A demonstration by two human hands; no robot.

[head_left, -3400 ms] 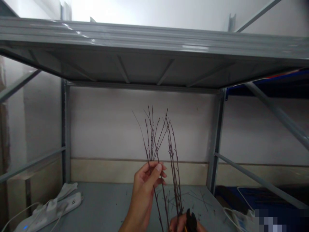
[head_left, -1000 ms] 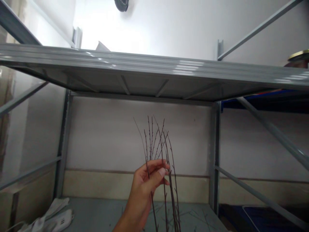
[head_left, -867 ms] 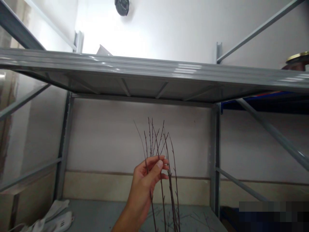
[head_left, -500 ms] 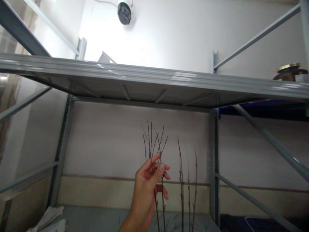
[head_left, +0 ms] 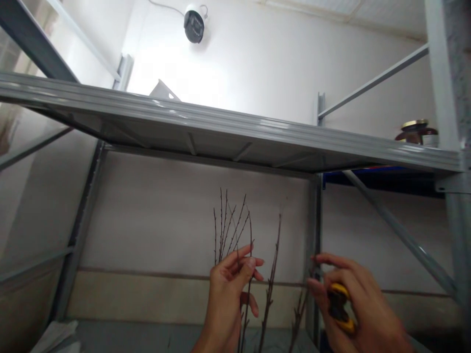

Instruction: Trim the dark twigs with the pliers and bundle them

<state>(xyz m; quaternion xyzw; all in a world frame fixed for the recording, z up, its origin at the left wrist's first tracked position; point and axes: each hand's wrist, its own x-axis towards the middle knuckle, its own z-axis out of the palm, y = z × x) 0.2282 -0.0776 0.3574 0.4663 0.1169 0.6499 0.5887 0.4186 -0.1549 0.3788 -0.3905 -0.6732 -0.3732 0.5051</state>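
Observation:
My left hand (head_left: 230, 294) is raised at lower centre, its thumb and fingers pinched on a bundle of thin dark bare twigs (head_left: 230, 228) that stand upright above it. A separate twig (head_left: 273, 264) rises just to the right of that hand, and a shorter one shows near my right hand. My right hand (head_left: 353, 301) is at the lower right, curled around a yellow-and-black handled tool (head_left: 339, 306), its fingertips touching the short twig.
A grey metal shelf (head_left: 228, 132) spans the view above the hands, with an upright post (head_left: 314, 235) behind the right hand and diagonal braces at both sides. A round camera (head_left: 194, 25) hangs on the white wall. A jar (head_left: 417, 131) stands on the upper shelf at right.
The view has tilted upward. My right hand with the tool has come up into view at the lower right. One or two twigs now stand apart, to the right of the bundle.

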